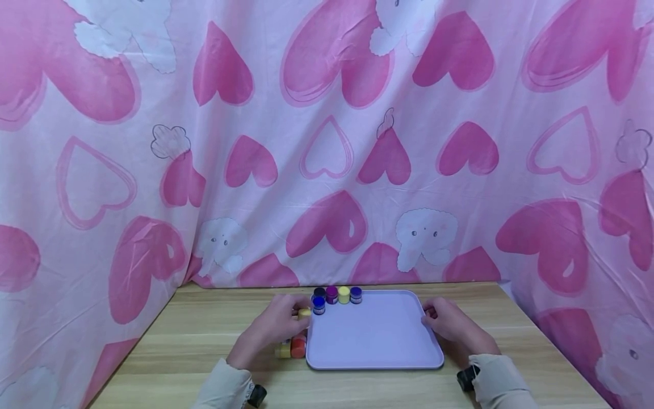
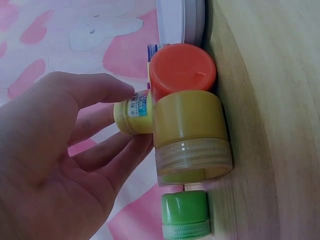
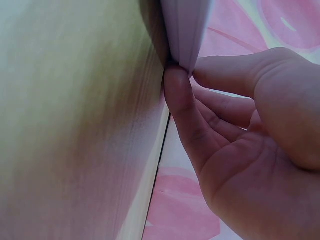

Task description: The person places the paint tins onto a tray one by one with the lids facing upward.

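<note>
Head view: the small yellow jar (image 1: pixel 304 312) sits in my left hand (image 1: pixel 273 326), low centre of the frame, just off the tray (image 1: pixel 378 341)'s left edge and near its far-left corner. In the left wrist view, thumb and fingers (image 2: pixel 107 90) pinch that jar (image 2: pixel 134 112) by its sides, label facing the lens.

Just below the held jar in the head view, an orange-capped jar (image 1: pixel 298 346) and a yellow-capped jar (image 1: pixel 283 350) stand on the wooden table (image 1: pixel 204 335), touching the tray's left rim. The left wrist view adds a green-capped jar (image 2: pixel 185 215) beside them, at the bottom of the frame.

On the tray, five jars cluster at the upper left corner: dark blue (image 1: pixel 319 292), magenta (image 1: pixel 331 294), yellow (image 1: pixel 344 294) and blue (image 1: pixel 356 294) in a row, one more blue jar (image 1: pixel 319 305) in front.

My right hand (image 1: pixel 452 324) grips the tray's right rim; the right wrist view shows thumb (image 3: pixel 182 105) under and finger above the lilac edge (image 3: pixel 185 30).

Risks, as I judge them:
- The pinch is light and on a smooth jar; a twist could drop it onto the standing jars and topple them.
- The left wrist passes close over the orange cap; a low sweep would knock it.
- If the right hand lifts or tugs the rim, the tray tilts and the cluster slides.
</note>
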Demonstrator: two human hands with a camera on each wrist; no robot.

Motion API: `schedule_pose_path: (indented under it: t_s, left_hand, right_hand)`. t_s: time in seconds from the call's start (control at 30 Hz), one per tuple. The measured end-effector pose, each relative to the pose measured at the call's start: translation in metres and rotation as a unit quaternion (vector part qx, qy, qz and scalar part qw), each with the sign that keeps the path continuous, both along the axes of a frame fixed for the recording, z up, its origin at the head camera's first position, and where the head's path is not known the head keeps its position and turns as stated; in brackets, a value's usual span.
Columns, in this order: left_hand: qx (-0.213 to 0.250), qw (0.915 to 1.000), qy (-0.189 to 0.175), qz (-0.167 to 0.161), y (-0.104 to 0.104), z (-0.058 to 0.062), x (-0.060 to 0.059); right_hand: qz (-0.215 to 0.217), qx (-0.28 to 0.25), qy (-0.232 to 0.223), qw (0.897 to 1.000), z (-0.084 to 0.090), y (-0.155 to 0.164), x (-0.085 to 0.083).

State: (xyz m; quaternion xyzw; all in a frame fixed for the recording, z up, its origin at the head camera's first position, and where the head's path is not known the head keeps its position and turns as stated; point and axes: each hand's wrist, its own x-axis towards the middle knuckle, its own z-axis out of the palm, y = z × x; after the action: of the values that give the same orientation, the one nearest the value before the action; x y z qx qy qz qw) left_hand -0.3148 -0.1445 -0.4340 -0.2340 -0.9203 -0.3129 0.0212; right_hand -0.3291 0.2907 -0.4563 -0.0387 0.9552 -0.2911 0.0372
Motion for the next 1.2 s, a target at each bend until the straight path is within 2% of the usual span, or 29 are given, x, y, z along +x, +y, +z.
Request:
schedule_pose_path:
  t_s: [0.27,0.5,0.73,1.2]
  left_hand:
    - [0.031,0.9994,0.017,-0.008,0.003,0.0,-0.002]
    - [0.039,0.9985,0.038,0.001,0.009,0.002,-0.003]
    - [0.028,0.9966,0.077,0.005,0.018,0.002,-0.007]
    - [0.042,0.9952,0.088,0.009,0.036,0.004,-0.018]
  right_hand:
    - [-0.002,0.006,0.0,1.0,0.002,-0.001,0.0]
    - [-0.004,0.007,-0.008,1.0,0.002,0.0,-0.001]
    - [-0.006,0.005,-0.006,1.0,0.001,0.0,-0.002]
    - [-0.014,0.004,-0.015,1.0,0.002,-0.001,-0.001]
